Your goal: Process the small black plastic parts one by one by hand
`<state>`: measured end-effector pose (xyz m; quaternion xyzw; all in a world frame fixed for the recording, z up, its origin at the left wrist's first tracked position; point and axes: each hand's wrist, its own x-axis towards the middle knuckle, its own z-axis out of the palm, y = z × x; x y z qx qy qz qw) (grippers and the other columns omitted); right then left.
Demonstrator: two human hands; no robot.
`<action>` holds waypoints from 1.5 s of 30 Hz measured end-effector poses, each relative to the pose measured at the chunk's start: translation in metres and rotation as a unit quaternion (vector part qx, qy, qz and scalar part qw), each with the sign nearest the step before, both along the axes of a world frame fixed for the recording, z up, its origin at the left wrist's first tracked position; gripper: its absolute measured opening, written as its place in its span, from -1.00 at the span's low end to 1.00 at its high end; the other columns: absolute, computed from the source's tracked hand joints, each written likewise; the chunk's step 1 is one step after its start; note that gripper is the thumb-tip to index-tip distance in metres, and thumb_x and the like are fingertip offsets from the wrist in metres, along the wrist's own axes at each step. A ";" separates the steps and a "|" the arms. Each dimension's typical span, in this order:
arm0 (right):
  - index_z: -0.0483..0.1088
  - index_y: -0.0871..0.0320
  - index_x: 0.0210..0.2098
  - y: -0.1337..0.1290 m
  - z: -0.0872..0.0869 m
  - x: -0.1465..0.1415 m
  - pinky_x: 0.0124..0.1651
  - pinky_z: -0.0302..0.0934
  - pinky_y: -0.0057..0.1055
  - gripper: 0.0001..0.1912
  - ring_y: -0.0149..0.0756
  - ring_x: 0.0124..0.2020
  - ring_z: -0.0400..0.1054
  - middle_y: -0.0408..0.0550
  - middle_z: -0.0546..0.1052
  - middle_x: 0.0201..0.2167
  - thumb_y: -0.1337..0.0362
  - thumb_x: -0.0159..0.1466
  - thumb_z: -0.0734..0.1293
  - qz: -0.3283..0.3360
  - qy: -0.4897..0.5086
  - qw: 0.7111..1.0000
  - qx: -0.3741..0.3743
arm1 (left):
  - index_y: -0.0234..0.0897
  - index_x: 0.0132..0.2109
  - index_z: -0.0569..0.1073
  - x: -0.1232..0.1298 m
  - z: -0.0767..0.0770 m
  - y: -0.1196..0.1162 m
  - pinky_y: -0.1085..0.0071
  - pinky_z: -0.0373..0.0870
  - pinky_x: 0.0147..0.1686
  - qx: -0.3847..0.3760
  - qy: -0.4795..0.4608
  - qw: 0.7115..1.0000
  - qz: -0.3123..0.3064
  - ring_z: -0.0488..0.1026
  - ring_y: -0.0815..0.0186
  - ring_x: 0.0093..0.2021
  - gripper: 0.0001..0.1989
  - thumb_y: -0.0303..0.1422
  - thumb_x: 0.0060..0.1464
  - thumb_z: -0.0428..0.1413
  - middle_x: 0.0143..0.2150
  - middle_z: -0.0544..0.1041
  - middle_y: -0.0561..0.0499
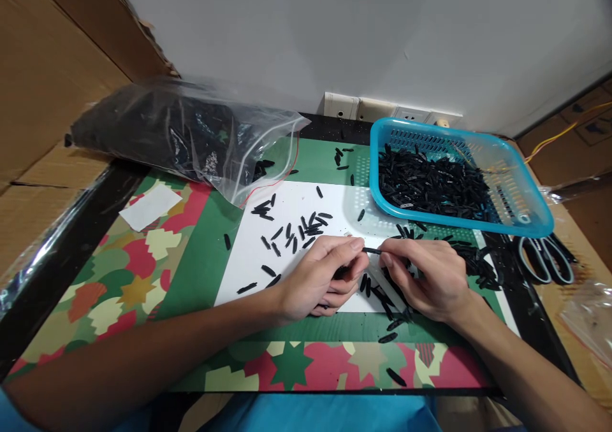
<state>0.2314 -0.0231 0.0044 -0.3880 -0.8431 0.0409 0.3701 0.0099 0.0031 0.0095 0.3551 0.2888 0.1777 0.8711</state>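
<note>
A small, slender black piece (371, 250) spans the gap between the hands, one end pinched in the thumb and fingertips of the bare left hand (329, 274), whose other fingers curl inward, and the other end pinched likewise by the bare right hand (430, 276). Beneath them, similar loose black slivers (313, 225) lie scattered over a white rectangular sheet (248, 257) on a green, red and cream patterned mat (191, 285). Beyond stand a blue perforated plastic basket (521, 209) of black pieces and a bulging clear zip bag (157, 132), before a pale grey wall (287, 37) with white sockets (341, 106).
</note>
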 end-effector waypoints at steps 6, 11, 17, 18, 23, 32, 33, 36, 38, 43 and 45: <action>0.42 0.11 -0.18 0.000 0.001 0.000 -0.43 0.23 -0.44 -0.84 -0.37 -0.58 0.44 -0.16 0.57 -0.53 0.45 0.47 0.25 0.004 0.000 1.000 -0.009 | -0.22 -0.39 0.30 0.000 -0.002 0.000 0.62 -0.09 -0.77 0.001 -0.001 1.000 -0.007 -0.10 0.52 -0.70 -0.49 0.02 0.45 0.01 -0.63 0.00 0.26; 0.41 0.14 -0.19 0.000 0.001 -0.002 -0.42 0.22 -0.42 -0.85 -0.37 -0.58 0.40 -0.16 0.53 -0.54 0.48 0.44 0.27 0.011 -0.002 1.000 0.012 | -0.22 -0.38 0.30 0.000 -0.002 0.001 0.63 -0.09 -0.78 -0.008 -0.017 1.000 -0.008 -0.11 0.52 -0.70 -0.50 0.02 0.44 0.02 -0.63 0.01 0.27; 0.43 0.14 -0.25 0.007 0.010 0.017 -0.43 0.15 -0.37 -0.82 -0.35 -0.57 0.30 -0.18 0.46 -0.57 0.55 0.33 0.37 -0.075 -0.043 0.988 0.130 | -0.12 -0.10 0.34 -0.002 -0.001 0.000 0.66 -0.08 -0.77 -0.004 -0.019 1.000 0.011 -0.14 0.50 -0.68 -0.70 0.00 0.46 -0.01 -0.59 0.08 0.29; 0.45 0.14 -0.24 0.010 0.011 0.022 -0.44 0.13 -0.36 -0.83 -0.35 -0.57 0.28 -0.19 0.46 -0.57 0.54 0.32 0.40 -0.112 -0.056 0.980 0.152 | -0.08 -0.04 0.32 -0.002 -0.001 0.000 0.66 -0.08 -0.77 -0.004 -0.016 1.000 0.013 -0.14 0.49 -0.68 -0.71 0.01 0.46 -0.02 -0.59 0.09 0.30; 0.49 0.19 0.05 0.015 0.014 0.032 -0.41 0.16 -0.37 -0.70 -0.35 -0.54 0.33 -0.20 0.50 -0.51 0.46 0.35 0.48 -0.223 -0.071 0.961 0.150 | 0.00 0.07 0.24 -0.002 0.001 0.001 0.67 -0.10 -0.75 0.002 0.006 1.000 -0.006 -0.14 0.48 -0.67 -0.68 0.08 0.44 -0.05 -0.58 0.11 0.31; 0.50 0.15 0.05 -0.007 0.007 -0.012 -0.27 0.29 -0.42 -0.84 -0.33 -0.30 0.49 -0.05 0.61 -0.25 0.41 0.50 0.36 0.100 0.014 0.985 -0.142 | 0.01 0.11 0.20 -0.001 0.008 -0.002 0.69 -0.08 -0.69 0.014 0.063 0.998 -0.016 -0.11 0.48 -0.64 -0.62 0.15 0.44 -0.12 -0.57 0.11 0.29; 0.50 0.14 0.06 -0.007 0.006 -0.013 -0.24 0.30 -0.43 -0.84 -0.33 -0.27 0.51 -0.05 0.61 -0.22 0.40 0.51 0.35 0.106 0.025 0.980 -0.169 | 0.01 0.11 0.20 -0.001 0.008 -0.002 0.69 -0.08 -0.69 0.015 0.067 0.998 -0.015 -0.11 0.48 -0.64 -0.61 0.15 0.44 -0.13 -0.57 0.12 0.28; 0.49 0.12 0.03 -0.008 0.005 -0.013 -0.21 0.30 -0.44 -0.86 -0.35 -0.26 0.49 -0.08 0.61 -0.22 0.39 0.52 0.33 0.116 0.049 0.968 -0.218 | 0.01 0.10 0.21 -0.001 0.007 -0.003 0.68 -0.09 -0.69 0.016 0.070 0.997 -0.019 -0.11 0.47 -0.64 -0.61 0.15 0.44 -0.14 -0.57 0.13 0.28; 0.47 0.11 -0.02 -0.009 0.005 -0.013 -0.21 0.28 -0.44 -0.90 -0.36 -0.28 0.46 -0.10 0.59 -0.24 0.39 0.53 0.32 0.116 0.059 0.962 -0.238 | 0.00 0.09 0.22 -0.001 0.007 -0.003 0.68 -0.08 -0.69 0.017 0.065 0.997 -0.024 -0.10 0.47 -0.64 -0.61 0.15 0.45 -0.15 -0.58 0.14 0.28; 0.46 0.09 -0.11 -0.008 0.008 -0.013 -0.26 0.27 -0.44 -0.92 -0.37 -0.36 0.41 -0.13 0.56 -0.31 0.35 0.53 0.31 0.069 0.115 0.955 -0.266 | -0.02 0.01 0.22 0.000 0.003 -0.002 0.69 -0.12 -0.73 0.013 0.043 0.999 -0.011 -0.12 0.49 -0.67 -0.64 0.13 0.44 -0.11 -0.59 0.13 0.30; 0.47 0.08 -0.12 -0.008 0.010 -0.012 -0.29 0.26 -0.45 -0.92 -0.38 -0.38 0.40 -0.15 0.55 -0.32 0.34 0.52 0.33 0.030 0.155 0.952 -0.264 | -0.06 -0.07 0.23 0.000 0.001 -0.002 0.69 -0.12 -0.74 0.015 0.026 1.000 -0.002 -0.12 0.50 -0.68 -0.66 0.09 0.45 -0.07 -0.59 0.12 0.30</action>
